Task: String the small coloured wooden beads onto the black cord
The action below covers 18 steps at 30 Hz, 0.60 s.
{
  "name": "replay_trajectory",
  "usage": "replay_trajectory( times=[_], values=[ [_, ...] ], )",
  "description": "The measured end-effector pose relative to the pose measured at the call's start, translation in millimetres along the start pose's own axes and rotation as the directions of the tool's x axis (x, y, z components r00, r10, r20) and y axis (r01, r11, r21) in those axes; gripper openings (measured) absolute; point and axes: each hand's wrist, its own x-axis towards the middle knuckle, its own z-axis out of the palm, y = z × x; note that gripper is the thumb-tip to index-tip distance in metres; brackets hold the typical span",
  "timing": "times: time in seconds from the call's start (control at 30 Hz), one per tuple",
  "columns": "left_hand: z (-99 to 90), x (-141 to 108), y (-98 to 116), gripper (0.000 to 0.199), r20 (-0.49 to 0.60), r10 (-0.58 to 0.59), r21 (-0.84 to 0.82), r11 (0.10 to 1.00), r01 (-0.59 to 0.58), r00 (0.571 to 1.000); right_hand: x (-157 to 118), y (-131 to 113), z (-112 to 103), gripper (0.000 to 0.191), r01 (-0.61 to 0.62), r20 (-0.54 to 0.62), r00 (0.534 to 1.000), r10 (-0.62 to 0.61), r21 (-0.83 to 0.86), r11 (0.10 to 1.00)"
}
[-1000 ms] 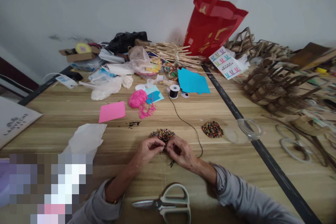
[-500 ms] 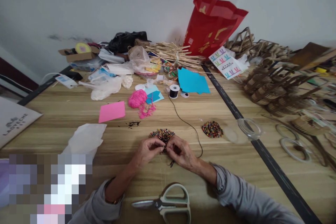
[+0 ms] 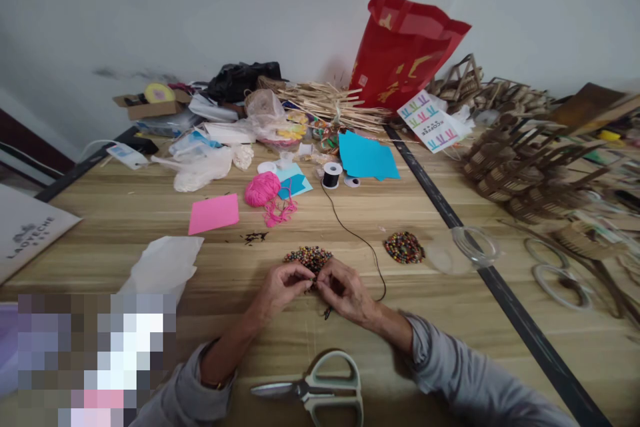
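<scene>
My left hand and my right hand meet fingertip to fingertip over the table, both pinched on a dark beaded cord. Just behind the fingers lies a heap of small multicoloured beads, partly covered by the hands. Below my right fingers a short dark cord end pokes out. A thin black cord curves from a spool down to beside my right hand. Scissors with pale handles lie in front of me, between my forearms.
To the right sit a coiled bead string and a clear tubing coil. Farther back are pink yarn, a pink card, blue sheets and a red bag. Small woven baskets crowd the right side.
Almost nothing differs. Both hands keep the same pinch in the same place, with only a slight shift at the fingertips.
</scene>
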Motion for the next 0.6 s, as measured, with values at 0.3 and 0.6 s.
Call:
replay_trajectory(
  times=[0.3, 0.6],
  values=[
    [0.1, 0.0, 0.4, 0.013, 0.010, -0.005, -0.016, 1.000, 0.005, 1.000, -0.8, 1.8, 0.3, 0.009, -0.013, 0.012, 1.000, 0.013, 0.006, 1.000],
    [0.1, -0.2, 4.5, 0.015, 0.015, -0.034, -0.028, 0.999, 0.034, 0.999, -1.1, 3.3, 1.4, 0.009, -0.009, 0.008, 1.000, 0.009, 0.012, 1.000]
  ],
)
